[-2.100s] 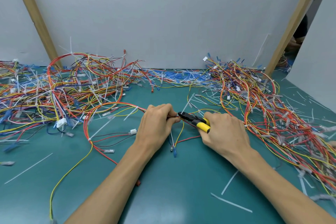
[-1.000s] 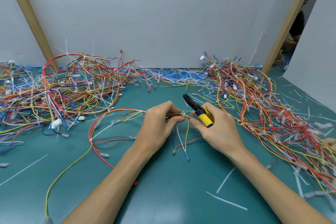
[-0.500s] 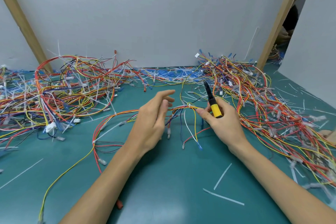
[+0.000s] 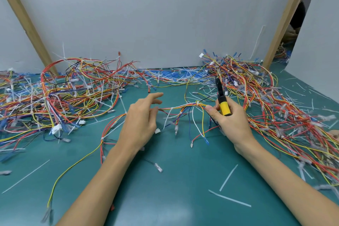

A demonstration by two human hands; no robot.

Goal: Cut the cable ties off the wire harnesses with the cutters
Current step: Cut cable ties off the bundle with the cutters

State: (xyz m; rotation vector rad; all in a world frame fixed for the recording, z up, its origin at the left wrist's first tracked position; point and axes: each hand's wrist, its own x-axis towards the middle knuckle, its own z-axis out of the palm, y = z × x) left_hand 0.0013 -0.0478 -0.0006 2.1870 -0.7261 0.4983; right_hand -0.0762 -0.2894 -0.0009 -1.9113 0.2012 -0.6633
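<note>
Everywhere harnesses [image 4: 73,88] litter the teal table [image 4: 183,180]; left fingers [image 4: 156,95] spread, right fingers [image 4: 234,108] grip cutters [image 4: 224,106].

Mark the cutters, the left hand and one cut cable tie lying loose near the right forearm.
cutters [image 4: 224,107]: head view, on the yellow handle.
left hand [image 4: 140,123]: head view, on the back of the hand.
cut cable tie [image 4: 228,177]: head view, midway along the white strip.

The left hand [image 4: 141,124] was pinching the wire harness [image 4: 183,106], but now its fingers are spread out and it has let go. The right hand [image 4: 233,123] has turned the cutters [image 4: 222,99] from pointing at the wires to pointing up and away.
</note>
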